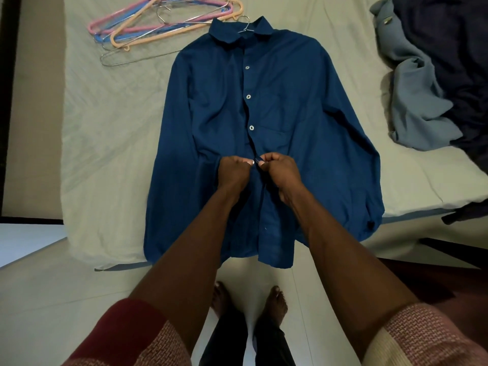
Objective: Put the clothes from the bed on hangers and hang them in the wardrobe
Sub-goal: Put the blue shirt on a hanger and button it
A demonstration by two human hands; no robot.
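One blue shirt (264,122), two hands (233,171) (280,171) pinching it; perhaps five hangers (158,27)

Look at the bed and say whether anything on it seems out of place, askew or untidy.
The blue shirt lies flat, hanger hook at its collar, both hands pinching its placket. The spare hangers lie in a tangled heap upper left, and the remaining clothes are crumpled at the right edge.

The shirt (264,107) hides all but its hanger's hook (246,22).
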